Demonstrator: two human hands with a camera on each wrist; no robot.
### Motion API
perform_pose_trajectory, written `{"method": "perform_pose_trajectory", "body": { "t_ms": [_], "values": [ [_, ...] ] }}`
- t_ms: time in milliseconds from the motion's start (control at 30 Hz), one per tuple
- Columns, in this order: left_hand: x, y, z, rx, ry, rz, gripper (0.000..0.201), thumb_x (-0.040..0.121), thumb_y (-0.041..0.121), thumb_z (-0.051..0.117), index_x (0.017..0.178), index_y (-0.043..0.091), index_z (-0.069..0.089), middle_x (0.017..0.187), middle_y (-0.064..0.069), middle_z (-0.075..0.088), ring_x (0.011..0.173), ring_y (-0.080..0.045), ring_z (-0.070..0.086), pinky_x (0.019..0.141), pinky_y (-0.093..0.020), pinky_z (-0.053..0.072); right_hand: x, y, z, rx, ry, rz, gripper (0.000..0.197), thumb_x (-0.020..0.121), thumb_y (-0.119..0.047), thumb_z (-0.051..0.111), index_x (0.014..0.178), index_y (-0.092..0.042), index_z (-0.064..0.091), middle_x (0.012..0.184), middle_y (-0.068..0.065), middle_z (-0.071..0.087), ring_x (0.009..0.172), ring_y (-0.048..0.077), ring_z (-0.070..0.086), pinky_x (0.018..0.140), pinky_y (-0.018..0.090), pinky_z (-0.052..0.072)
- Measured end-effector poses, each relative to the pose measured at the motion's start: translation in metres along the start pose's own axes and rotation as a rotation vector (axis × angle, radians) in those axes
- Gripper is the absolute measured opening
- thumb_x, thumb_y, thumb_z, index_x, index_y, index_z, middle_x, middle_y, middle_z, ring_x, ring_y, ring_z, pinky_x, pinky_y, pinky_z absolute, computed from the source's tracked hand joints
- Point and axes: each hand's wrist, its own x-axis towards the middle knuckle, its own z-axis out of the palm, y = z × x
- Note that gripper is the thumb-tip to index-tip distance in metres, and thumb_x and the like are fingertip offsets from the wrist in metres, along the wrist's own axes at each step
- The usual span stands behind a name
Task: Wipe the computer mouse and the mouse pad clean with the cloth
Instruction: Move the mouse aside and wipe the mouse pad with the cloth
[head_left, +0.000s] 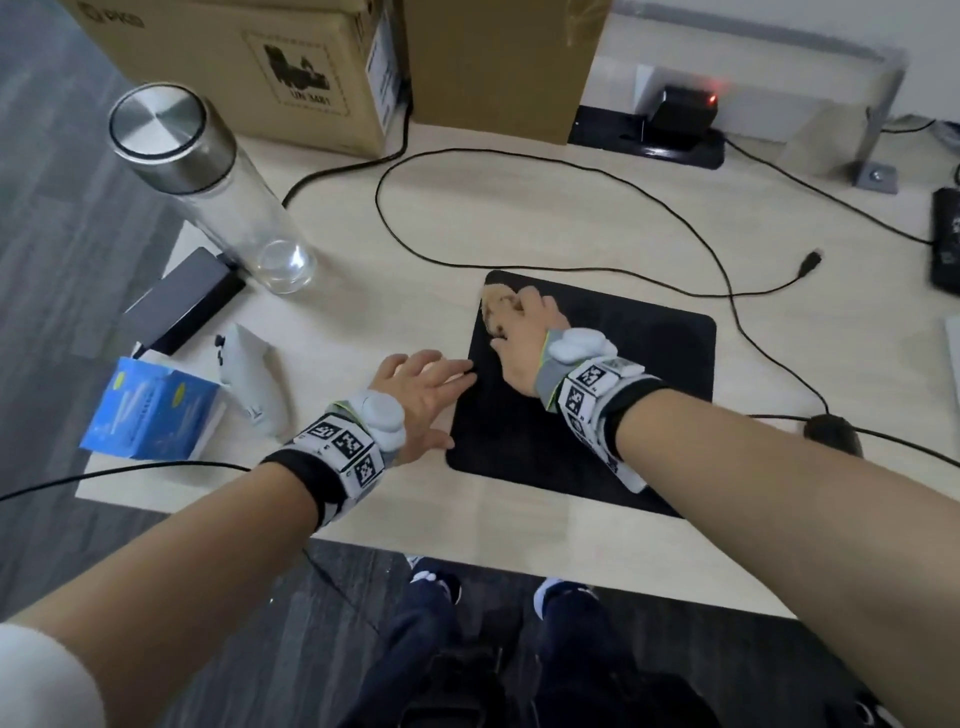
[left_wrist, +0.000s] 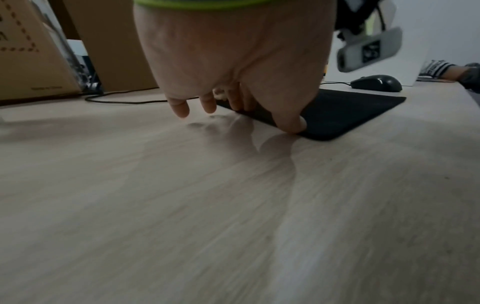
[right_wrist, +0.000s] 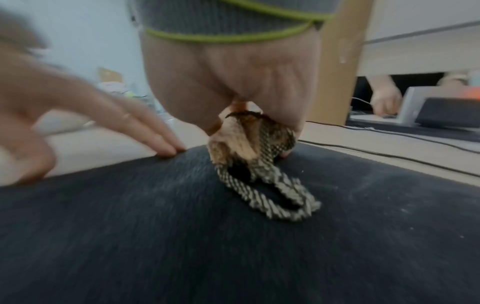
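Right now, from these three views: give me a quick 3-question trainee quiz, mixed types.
1. True or false: the mouse sits on the mouse pad.
2. Which hand grips the cloth? A) left hand B) right hand
3. Fill in: the left hand's fingers press the pad's ____ edge.

Key: 1 false, it lies on the desk beside the pad; 2 B; 3 left.

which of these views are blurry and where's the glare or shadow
Head view: mostly sharp, bent by the wide angle, glare on the bottle lid. Left wrist view: desk streaked with blur, soft shadow under the left hand. Right wrist view: blurriest, cloth and right hand smeared.
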Motion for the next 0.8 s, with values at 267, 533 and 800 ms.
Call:
{"method": "perform_pose_trajectory", "body": {
  "t_ms": [267, 533, 800],
  "values": [
    [-0.001, 0.002, 0.004, -0.027, -0.019, -0.036, 0.082, 0.085, 0.055, 0.057, 0.150, 0.037, 0.011, 0.158, 0.019, 0.006, 0.147, -0.022, 0.000, 0.118, -0.048, -0.004, -0.053, -0.015, 0.040, 0.223, 0.146, -0.253, 0.041, 0.082, -0.008, 0.052, 0.123, -0.009, 0.058, 0.118, 0.010, 0.056, 0.090, 0.032, 0.049, 0.075, 0.031, 0.046],
    [-0.001, 0.001, -0.004, -0.028, 0.001, -0.003, 0.087, 0.081, 0.055, 0.062, 0.150, 0.032, 0.015, 0.157, 0.016, 0.011, 0.148, -0.022, 0.000, 0.119, -0.047, -0.004, -0.088, 0.003, 0.019, 0.282, -0.121, -0.581, 0.026, 0.072, -0.009, 0.053, 0.092, -0.017, 0.067, 0.093, 0.004, 0.063, 0.082, 0.030, 0.058, 0.074, 0.039, 0.052],
    [0.014, -0.002, -0.006, 0.012, -0.064, -0.044, 0.112, 0.073, 0.073, 0.058, 0.153, 0.026, -0.005, 0.160, 0.014, -0.012, 0.148, -0.019, -0.014, 0.119, -0.047, -0.007, 0.021, 0.019, -0.023, 0.249, 0.077, 0.149, 0.045, 0.086, -0.033, 0.059, 0.130, -0.025, 0.049, 0.128, 0.010, 0.047, 0.113, 0.033, 0.048, 0.094, 0.036, 0.042]
  ]
}}
